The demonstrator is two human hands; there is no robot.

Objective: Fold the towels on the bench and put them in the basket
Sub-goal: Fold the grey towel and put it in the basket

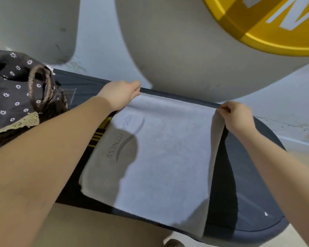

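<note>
Pinching the far corners of a grey towel (161, 150) on the bench (243, 184), left hand (119, 95) and right hand (236, 115), folding just begun, basket (43, 90) left of the bench waiting.

Pale grey floor (100, 41) beneath a grey machine housing (177, 50) with yellow disc (268, 32).

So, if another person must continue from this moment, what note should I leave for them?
Left hand pinches the far left corner of the grey towel; right hand pinches the far right corner. The towel lies spread across the dark bench, its near edge hanging over the front. The basket stands at the left end of the bench. Done: towel laid flat. Left: fold it and put it in the basket.
</note>
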